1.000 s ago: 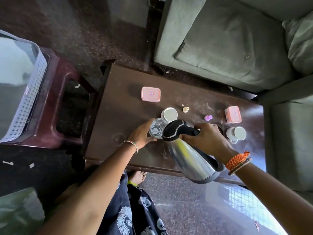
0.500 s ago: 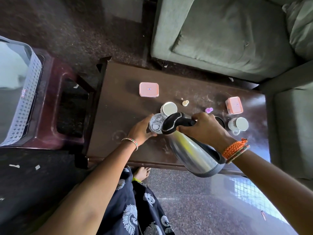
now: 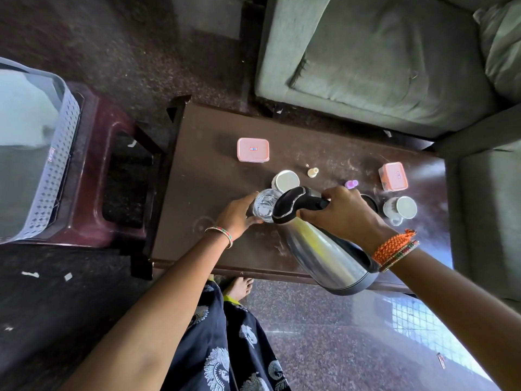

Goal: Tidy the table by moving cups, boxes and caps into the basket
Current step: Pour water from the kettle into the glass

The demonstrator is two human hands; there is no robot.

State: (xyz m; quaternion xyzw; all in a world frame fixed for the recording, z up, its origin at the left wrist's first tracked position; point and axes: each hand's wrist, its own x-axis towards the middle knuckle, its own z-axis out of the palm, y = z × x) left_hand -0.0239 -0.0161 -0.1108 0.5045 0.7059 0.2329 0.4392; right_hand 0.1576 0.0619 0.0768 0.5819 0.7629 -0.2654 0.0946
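My left hand [image 3: 236,215] holds a clear glass [image 3: 264,205] standing on the dark brown table [image 3: 203,176]. My right hand [image 3: 342,213] grips the black handle of a steel flask [image 3: 321,249], tilted with its top at the glass. Behind the glass stands a white cup [image 3: 285,181]. A second white cup [image 3: 400,208] sits at the right. One pink box [image 3: 253,149] lies at the back left, another pink box [image 3: 392,176] at the right. A cream cap [image 3: 313,171] and a purple cap [image 3: 351,184] lie between them. The white perforated basket [image 3: 57,176] is at far left.
The basket rests on a maroon plastic stool [image 3: 93,170] left of the table. A grey-green sofa [image 3: 380,60] runs behind the table, and another seat [image 3: 487,210] stands at its right end. A dark round object [image 3: 370,201] sits partly hidden behind my right hand.
Both hands keep their grips, with the flask still tilted against the glass. The camera has shifted slightly; nothing on the table has moved.
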